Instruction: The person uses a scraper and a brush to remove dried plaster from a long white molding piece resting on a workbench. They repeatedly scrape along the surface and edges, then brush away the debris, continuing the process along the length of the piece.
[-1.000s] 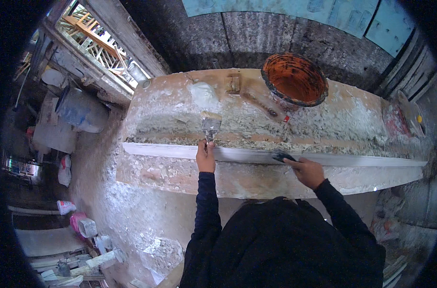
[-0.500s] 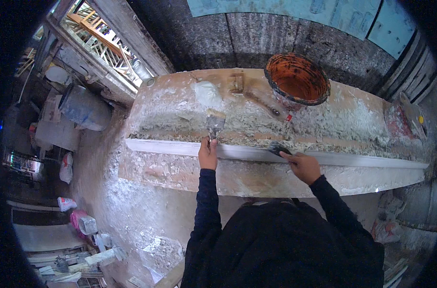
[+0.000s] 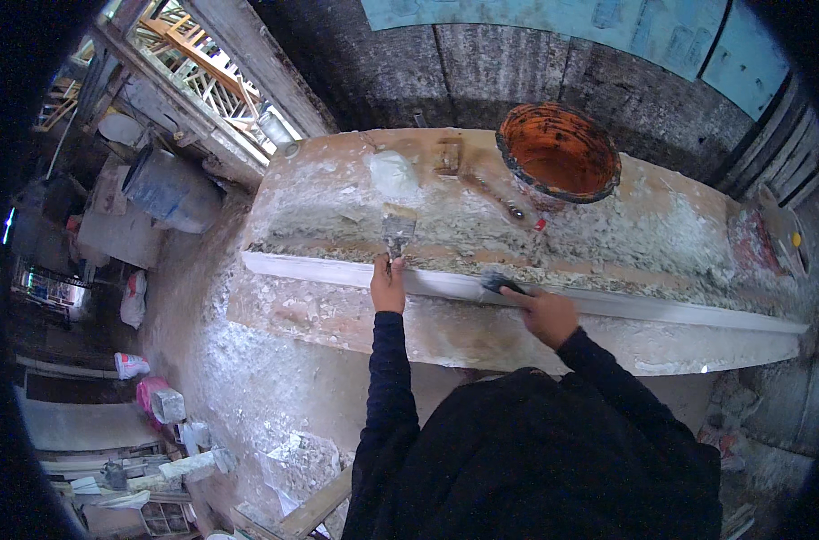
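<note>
My left hand [image 3: 388, 286] grips a flat paintbrush [image 3: 398, 227], its pale bristles pointing away from me and its broad metal band smeared with white. That hand is at the near side of a long white moulding strip [image 3: 310, 267] lying across the bench. Farther right, my right hand [image 3: 550, 315] is closed round a small dark brush-like tool [image 3: 497, 282], whose head meets the strip's upper edge. Motion blurs the tool's tip, so its exact kind is unclear. Crumbly grey-white residue runs along the strip's far side.
The plaster-crusted bench [image 3: 337, 144] carries an orange tub with a blackened rim [image 3: 561, 193], a white lump [image 3: 393, 173], a small wooden block [image 3: 447, 157] and a wooden-handled tool [image 3: 495, 198]. A blue-grey barrel [image 3: 172, 191] stands beyond its left end.
My right hand and the dark tool have slid left along the strip. My left hand keeps nearly the same place with the paintbrush. The whole view has shifted slightly.
</note>
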The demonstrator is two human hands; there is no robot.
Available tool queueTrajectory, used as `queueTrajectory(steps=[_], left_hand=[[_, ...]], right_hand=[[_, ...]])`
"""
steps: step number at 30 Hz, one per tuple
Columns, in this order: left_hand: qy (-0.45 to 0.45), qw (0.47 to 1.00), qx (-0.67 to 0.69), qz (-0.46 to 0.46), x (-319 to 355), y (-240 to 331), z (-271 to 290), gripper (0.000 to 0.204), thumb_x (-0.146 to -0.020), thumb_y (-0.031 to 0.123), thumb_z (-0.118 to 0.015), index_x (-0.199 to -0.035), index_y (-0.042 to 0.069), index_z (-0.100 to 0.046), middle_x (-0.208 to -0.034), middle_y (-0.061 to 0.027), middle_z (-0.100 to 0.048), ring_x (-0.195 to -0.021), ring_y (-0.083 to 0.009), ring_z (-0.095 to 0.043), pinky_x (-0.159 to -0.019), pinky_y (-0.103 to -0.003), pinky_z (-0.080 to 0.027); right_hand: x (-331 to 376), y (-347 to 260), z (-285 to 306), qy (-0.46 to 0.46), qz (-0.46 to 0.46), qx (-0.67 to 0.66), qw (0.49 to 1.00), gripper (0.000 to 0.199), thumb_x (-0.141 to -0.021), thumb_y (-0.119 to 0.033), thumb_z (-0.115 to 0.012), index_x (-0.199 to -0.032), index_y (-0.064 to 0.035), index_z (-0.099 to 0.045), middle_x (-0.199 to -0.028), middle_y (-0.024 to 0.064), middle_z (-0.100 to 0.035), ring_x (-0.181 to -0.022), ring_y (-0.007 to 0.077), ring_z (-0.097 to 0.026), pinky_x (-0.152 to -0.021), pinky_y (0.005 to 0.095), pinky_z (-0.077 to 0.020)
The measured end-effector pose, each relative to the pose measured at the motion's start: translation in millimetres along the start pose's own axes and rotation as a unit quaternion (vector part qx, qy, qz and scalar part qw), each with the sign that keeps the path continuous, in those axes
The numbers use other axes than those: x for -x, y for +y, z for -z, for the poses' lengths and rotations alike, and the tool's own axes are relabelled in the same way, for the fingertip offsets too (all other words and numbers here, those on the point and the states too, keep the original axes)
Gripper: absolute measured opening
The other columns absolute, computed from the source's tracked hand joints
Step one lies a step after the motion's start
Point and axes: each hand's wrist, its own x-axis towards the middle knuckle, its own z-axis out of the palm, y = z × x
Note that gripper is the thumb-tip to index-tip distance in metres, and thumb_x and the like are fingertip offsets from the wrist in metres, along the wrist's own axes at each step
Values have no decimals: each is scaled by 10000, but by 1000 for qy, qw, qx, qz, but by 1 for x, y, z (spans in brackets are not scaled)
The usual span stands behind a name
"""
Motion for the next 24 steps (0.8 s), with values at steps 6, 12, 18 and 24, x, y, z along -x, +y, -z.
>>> queueTrajectory(steps=[6,12,18,24], left_hand=[[-3,1000,3,3,0,0,-2,333,-885,285,-542,-1030,-11,-496,-881,-117,-600,-814,-183,-567,-754,-280,-430],[9,999,40,-8,-3,-20,-6,312,-886,270,-539,-1011,-13,-493,-847,-93,-600,-813,-157,-565,-747,-268,-426],[0,1000,21,-17,-5,-17,-2,325,-886,282,-536,-1010,-15,-490,-851,-84,-598,-805,-163,-557,-764,-269,-419],[11,1000,-9,-8,-1,-6,-7,366,-877,309,-542,-986,-37,-497,-869,-111,-590,-812,-176,-547,-778,-278,-416]], right_hand=[[14,20,3,-8,-12,-6,1000,414,-808,-185,-534,-1186,-352,-522,-702,68,-542,-573,273,-569,-481,393,-455],[9,12,8,-52,-17,-33,998,461,-802,-154,-490,-1229,-327,-471,-778,98,-566,-632,299,-587,-517,439,-469],[-3,8,-16,41,49,-84,994,453,-788,-158,-527,-1195,-354,-509,-770,81,-565,-619,287,-586,-522,412,-474],[56,64,13,-28,-66,2,997,435,-817,-180,-501,-1221,-339,-477,-726,103,-543,-596,306,-571,-501,434,-466]])
